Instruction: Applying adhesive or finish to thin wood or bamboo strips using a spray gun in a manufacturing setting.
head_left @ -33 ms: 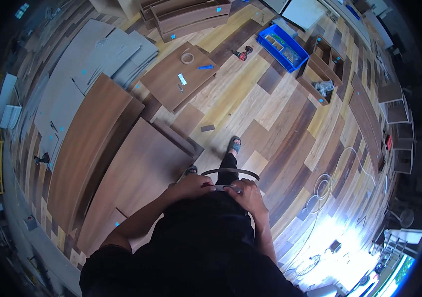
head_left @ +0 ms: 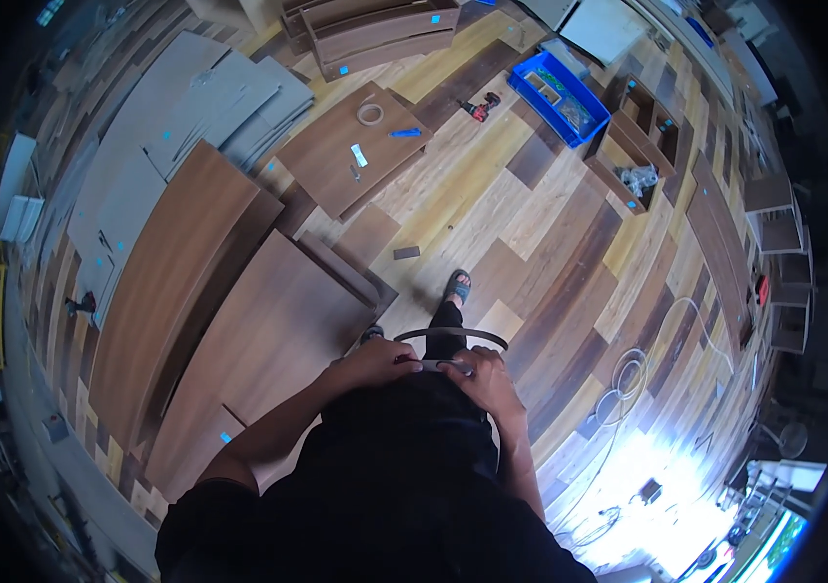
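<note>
My left hand (head_left: 380,361) and my right hand (head_left: 484,379) are close together in front of my body, both with closed fingers. Between them they grip a thin, flexible strip (head_left: 453,331), dark brown on the part that shows. It bows away from me in an arc from one hand to the other. A pale stretch of what looks like the same strip shows between my thumbs. The strip's ends are hidden by my fingers. Beyond the arc, my sandalled foot (head_left: 458,283) stands on the wood-pattern floor.
Large brown panels (head_left: 263,340) lie to my left. Farther off, another brown panel (head_left: 336,160) carries a tape roll (head_left: 370,115) and a blue cutter (head_left: 404,133). A red drill (head_left: 479,109), a blue crate (head_left: 531,70) and wooden drawer boxes (head_left: 608,175) stand ahead. A coiled cable (head_left: 631,371) lies right.
The view has shifted very slightly. My hands and the strip keep the same position and grip.
</note>
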### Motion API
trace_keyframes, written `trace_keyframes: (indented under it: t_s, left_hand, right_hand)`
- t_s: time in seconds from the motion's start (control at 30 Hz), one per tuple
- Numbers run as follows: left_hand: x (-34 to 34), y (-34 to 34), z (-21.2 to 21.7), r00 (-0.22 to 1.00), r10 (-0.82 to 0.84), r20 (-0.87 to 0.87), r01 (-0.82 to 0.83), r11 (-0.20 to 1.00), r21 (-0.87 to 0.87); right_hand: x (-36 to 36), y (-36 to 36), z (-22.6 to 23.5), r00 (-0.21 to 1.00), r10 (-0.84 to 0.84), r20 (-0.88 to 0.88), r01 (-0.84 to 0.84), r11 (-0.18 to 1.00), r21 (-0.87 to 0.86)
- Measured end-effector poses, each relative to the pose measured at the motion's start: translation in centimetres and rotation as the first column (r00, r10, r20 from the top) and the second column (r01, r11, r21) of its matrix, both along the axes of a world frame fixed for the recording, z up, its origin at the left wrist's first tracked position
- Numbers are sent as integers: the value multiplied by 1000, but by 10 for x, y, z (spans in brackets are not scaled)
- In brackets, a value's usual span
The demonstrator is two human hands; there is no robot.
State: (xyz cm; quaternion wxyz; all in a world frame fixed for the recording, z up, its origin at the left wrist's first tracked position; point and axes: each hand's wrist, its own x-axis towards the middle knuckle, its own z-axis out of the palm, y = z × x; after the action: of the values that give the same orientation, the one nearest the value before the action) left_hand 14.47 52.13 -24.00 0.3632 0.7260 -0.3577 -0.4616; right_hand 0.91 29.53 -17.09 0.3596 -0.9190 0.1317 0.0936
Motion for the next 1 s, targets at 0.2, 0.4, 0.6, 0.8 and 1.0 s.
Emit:
trace_keyframes:
  t_s: [0.2, 0.4, 0.6, 0.8, 1.0]
  left_hand:
    - [37, -82, 10, 924, 302, -236, -264, 947, 181]
    - [65, -91, -16, 804, 594, 6, -584, 788, 195]
    - [69, -90, -99, 584, 812, 13, -784, 559, 270]
    - [107, -124, -182, 278, 958, -66, -877, 281, 391]
    - [92, -151, -237, -72, 991, 111, -866, -117, 486]
  right_hand:
    - [85, -120, -23, 980, 181, -82, -181, 983, 11]
    - [206, -227, -88, 933, 359, -19, -358, 923, -137]
    - [341, -241, -191, 811, 580, -83, -586, 804, -105]
    - [443, -215, -339, 919, 256, -299, -160, 937, 310]
    - [516, -85, -456, 880, 48, -472, 151, 915, 373]
